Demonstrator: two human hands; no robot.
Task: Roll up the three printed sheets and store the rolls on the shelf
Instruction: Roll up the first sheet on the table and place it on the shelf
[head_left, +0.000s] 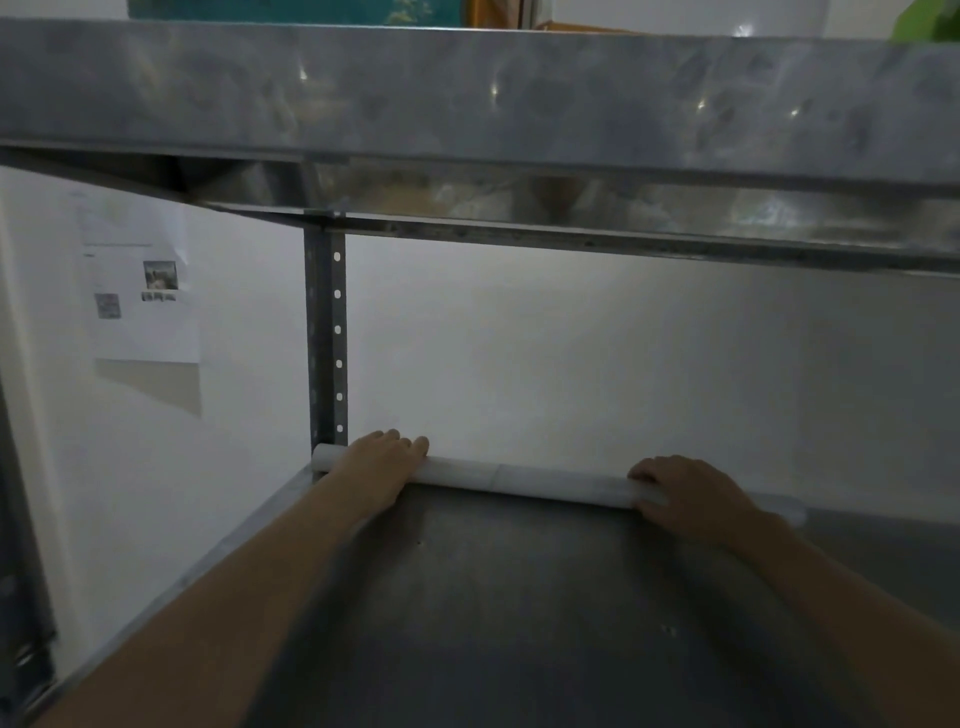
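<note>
Storage is the step in hand: a roll (519, 480) lies along the far edge of the shelf (519, 597), against the white wall, its left end beside the perforated upright (327, 338). On the wall further left hangs a flat printed page (140, 291). The left hand (382, 462) lies palm-down across the roll near that end, arm stretched forward, fingers nearly straight and draped over the top, pressing rather than clasping. At the roll's right part the right hand (691, 493) has its knuckles raised and its fingers curled over the paper, holding it. Only this one roll shows, so I judge more remain; the next move calls for both hands to let go gently so the paper neither rolls forward nor springs open.
</note>
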